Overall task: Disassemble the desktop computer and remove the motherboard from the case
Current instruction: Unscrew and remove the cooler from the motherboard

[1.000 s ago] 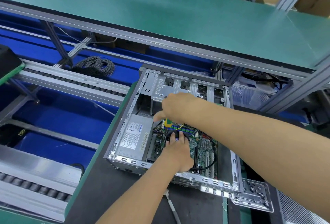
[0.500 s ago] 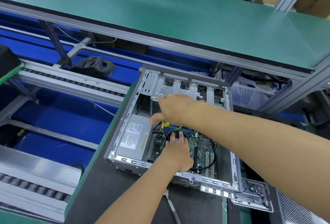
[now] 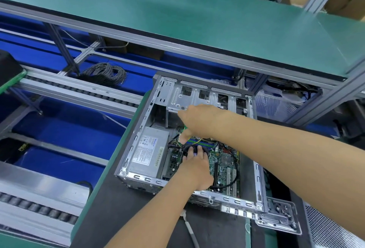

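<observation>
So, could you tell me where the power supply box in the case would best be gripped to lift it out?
Probably by the two long side walls of the power supply, coming from straight above. It lies flat in the left corner of the case, label up; only its top is open, and both hands are busy at the fan.

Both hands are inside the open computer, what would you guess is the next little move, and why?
Probably turning the green-handled screwdriver held by the right hand to loosen a fan screw. The left hand steadies the round black cooler fan, which sits on the motherboard inside the case.
</observation>
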### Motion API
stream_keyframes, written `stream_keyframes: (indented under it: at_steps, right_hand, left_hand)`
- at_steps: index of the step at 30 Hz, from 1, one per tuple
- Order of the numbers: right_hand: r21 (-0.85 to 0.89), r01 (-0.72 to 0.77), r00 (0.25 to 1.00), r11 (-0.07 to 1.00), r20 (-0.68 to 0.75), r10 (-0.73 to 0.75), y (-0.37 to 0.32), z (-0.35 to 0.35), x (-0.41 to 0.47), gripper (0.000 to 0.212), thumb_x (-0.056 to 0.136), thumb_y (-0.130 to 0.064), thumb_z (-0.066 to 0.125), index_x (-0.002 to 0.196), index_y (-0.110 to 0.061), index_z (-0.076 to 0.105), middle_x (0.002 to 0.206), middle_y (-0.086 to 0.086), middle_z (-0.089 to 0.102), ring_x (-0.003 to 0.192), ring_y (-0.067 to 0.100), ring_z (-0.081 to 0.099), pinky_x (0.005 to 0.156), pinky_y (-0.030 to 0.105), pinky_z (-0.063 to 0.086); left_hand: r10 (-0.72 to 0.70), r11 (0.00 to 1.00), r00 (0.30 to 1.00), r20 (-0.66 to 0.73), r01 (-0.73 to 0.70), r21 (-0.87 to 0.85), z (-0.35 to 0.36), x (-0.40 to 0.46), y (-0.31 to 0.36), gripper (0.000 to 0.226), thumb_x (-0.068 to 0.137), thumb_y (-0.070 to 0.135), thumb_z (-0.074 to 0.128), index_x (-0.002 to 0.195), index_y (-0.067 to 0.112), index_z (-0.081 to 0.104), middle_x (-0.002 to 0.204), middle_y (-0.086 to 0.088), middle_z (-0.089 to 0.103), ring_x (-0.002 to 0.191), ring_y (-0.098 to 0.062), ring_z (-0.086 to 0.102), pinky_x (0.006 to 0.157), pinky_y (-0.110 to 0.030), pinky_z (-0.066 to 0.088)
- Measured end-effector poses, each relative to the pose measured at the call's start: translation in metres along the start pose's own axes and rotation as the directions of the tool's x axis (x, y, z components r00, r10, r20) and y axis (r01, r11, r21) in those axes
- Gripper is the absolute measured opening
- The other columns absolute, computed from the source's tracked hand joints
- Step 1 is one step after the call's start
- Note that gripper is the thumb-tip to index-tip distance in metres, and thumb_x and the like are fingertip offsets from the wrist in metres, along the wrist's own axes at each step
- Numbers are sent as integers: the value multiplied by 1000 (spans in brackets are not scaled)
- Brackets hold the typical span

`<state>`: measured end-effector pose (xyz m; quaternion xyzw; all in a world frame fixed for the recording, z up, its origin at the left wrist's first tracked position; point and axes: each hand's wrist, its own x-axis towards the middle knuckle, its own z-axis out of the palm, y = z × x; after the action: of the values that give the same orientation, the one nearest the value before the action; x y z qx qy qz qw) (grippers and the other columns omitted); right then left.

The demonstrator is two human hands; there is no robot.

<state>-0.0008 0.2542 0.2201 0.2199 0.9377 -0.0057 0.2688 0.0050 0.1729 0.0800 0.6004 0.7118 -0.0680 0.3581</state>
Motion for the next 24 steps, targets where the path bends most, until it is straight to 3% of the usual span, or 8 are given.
stream_keyframes:
  at_steps: [2,5,8,11,13,18,21,24]
  right_hand:
    - [-92,-76,997,993,-2,76,0,-3,-2,58,88,-68,46,102,-12,55,76,-1,42,79,26,46,58,33,32]
    - [-202,-12,999,979,-33,5,-1,0,-4,45,101,-51,38,111,-12,57,105,6,58,86,28,52,62,35,36]
    - [-298,99,989,949,-75,-127,4,5,-4,39,103,-39,40,127,-9,47,117,11,57,104,32,57,70,39,43]
    - [-412,220,937,884,-162,-309,11,12,-5,29,100,-25,49,126,-13,47,118,8,53,95,27,49,73,38,41]
    - [-371,268,910,889,-207,-360,13,14,-4,27,94,-17,55,120,-17,50,118,4,49,87,22,36,71,34,36]
    - [232,139,986,963,-126,-112,2,12,-4,55,84,-51,68,119,-15,47,107,5,52,96,26,52,72,37,42]
    - [78,-19,993,997,-115,28,-10,6,-2,61,89,-65,48,111,-8,51,81,3,42,81,25,46,66,37,39]
    - [30,-26,996,999,-87,28,-11,0,1,48,99,-49,44,115,-6,57,82,5,42,85,32,50,66,36,38]
  left_hand:
    - [-3,1000,1000,1,3,0,0,0,0,77,99,35,42,155,11,-4,161,-7,-21,147,-35,-15,121,-51,7]
    - [-6,1000,1000,1,6,-2,0,-1,1,76,98,34,42,155,11,-4,161,-7,-21,147,-35,-15,121,-51,8]
    - [-6,1000,1000,-3,6,-3,0,-1,1,76,99,33,42,155,11,-3,161,-7,-21,147,-35,-15,121,-50,8]
    - [-2,1000,1000,-11,2,1,0,-1,1,76,99,35,42,155,11,-3,161,-7,-20,148,-35,-14,121,-50,8]
    - [0,1000,1000,-12,0,14,0,-1,1,76,99,37,42,155,10,-3,161,-7,-19,148,-36,-13,121,-51,9]
    - [1,1000,1000,-9,0,18,0,-3,1,76,100,36,41,155,10,-4,161,-8,-20,147,-36,-13,121,-50,8]
    - [2,1000,1000,-15,-2,29,-1,-3,2,76,100,37,40,155,10,-4,161,-8,-20,147,-37,-13,121,-51,9]
    - [3,1000,1000,-12,-3,15,-2,-3,1,76,100,36,41,155,10,-3,161,-8,-19,148,-36,-13,121,-50,8]
